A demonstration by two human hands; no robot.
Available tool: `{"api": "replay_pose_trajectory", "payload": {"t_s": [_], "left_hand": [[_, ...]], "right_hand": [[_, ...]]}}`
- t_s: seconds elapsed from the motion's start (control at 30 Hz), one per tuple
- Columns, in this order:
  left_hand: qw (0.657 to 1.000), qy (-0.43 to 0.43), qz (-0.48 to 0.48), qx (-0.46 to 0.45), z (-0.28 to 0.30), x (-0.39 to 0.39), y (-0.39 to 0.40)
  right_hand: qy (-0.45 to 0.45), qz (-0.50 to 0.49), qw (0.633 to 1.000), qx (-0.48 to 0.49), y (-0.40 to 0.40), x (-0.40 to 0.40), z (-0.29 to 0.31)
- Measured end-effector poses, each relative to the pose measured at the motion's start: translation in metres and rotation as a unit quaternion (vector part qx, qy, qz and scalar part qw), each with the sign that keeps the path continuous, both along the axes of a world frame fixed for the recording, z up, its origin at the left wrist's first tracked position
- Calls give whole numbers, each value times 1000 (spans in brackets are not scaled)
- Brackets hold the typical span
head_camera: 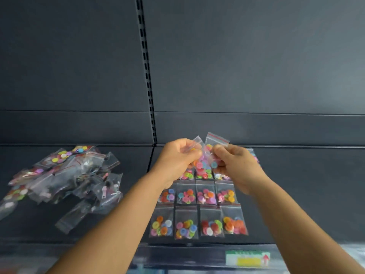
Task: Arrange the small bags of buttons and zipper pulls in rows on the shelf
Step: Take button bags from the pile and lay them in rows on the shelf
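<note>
Head view: left hand (177, 159) and right hand (235, 165) both pinch clear button bags (205, 161) above rows on the shelf (296, 194).

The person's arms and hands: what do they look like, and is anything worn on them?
Both forearms are bare as far as the picture shows: no sleeves in view. The left hand and the right hand wear no gloves, and I see no watch, bracelet or ring. The fingernails look short and unpainted, though the picture is slightly blurred.
</note>
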State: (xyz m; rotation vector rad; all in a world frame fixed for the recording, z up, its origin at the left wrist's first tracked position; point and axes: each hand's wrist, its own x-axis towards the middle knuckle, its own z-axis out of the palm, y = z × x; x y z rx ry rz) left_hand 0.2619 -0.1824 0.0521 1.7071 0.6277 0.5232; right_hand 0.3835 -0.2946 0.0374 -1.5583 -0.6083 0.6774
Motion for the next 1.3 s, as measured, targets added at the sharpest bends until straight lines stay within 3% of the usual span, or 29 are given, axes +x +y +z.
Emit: {"api": "replay_pose_trajectory", "payload": {"t_s": [0.1,0.37,0.57,0.7,0.97,1.17,1.3], "left_hand": [[1000,6,19,18,-4,15,-22],[998,16,-12,-67,-17,47,-85],[998,28,24,-58,-25,57,-92],[996,82,41,21,-35,63,-95],[970,177,27,165,-57,79,-111],[904,222,36,363,-65,76,-115],[867,191,-61,457,-72,72,-116]], "right_hand": [[15,64,998,5,-21,4,0],[77,-29,996,28,-76,33,-13],[71,-114,990,32,-96,55,-20],[-29,-139,987,-73,-113,75,-28],[-150,-58,963,-214,-119,78,-48],[-346,-73,893,-278,-126,74,-56],[-419,-32,869,-260,-128,69,-60]]}}
